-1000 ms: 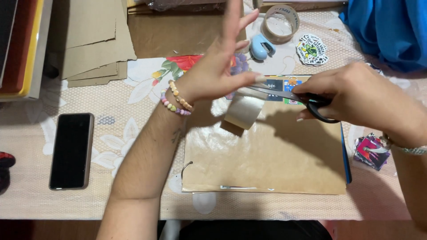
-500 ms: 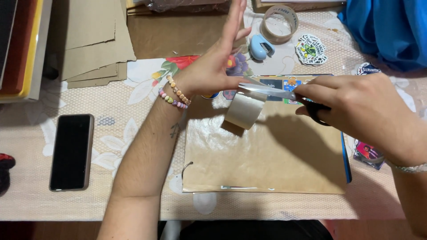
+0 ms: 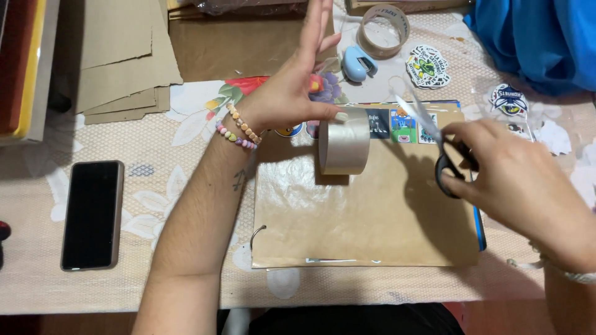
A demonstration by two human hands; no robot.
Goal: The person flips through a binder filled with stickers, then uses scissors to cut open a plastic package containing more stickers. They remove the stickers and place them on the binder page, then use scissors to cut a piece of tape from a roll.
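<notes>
My left hand (image 3: 288, 93) is raised over the table with its fingers spread upward. Its thumb hooks over a roll of clear tape (image 3: 344, 146), which hangs upright just above a book wrapped in brown paper (image 3: 366, 217). My right hand (image 3: 515, 186) is to the right of the roll, over the book's right edge. It grips black-handled scissors (image 3: 444, 155) whose blades point up and to the left, apart from the roll. Small coloured stickers (image 3: 403, 127) run along the book's top edge.
A black phone (image 3: 92, 214) lies at the left. Torn cardboard sheets (image 3: 124, 56) are at the back left, beside stacked books (image 3: 25, 62). At the back are a second tape roll (image 3: 383, 30), a small blue stapler (image 3: 359, 64), round stickers (image 3: 428, 65) and blue cloth (image 3: 534, 37).
My right hand has drawn the scissors to the right, away from the tape roll, and the blades now tilt upward. The roll has swung down to hang upright under my left thumb.
</notes>
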